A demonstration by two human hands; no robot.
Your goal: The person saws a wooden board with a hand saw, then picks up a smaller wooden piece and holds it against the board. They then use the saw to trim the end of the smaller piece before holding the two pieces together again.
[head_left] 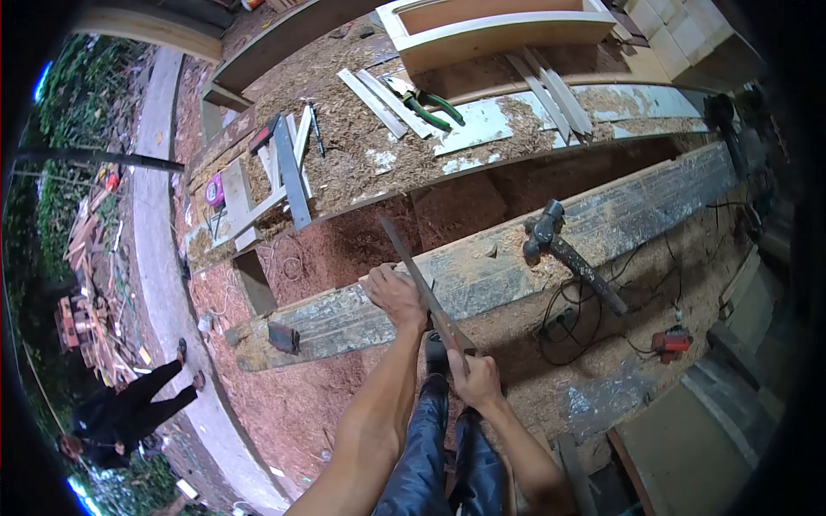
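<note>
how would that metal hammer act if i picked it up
The dark metal-headed hammer probably feels top-heavy, given its chunky head. Its straight handle looks stiff. Pressing the end overhanging the grey wooden plank might tip it.

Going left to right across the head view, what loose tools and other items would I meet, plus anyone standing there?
Person in dark clothes, pink tape measure, square, green-handled pliers, hammer, red device.

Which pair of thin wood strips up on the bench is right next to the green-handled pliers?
The left pair, its inner strip beside the pliers; the other pair lies farther right.
</note>
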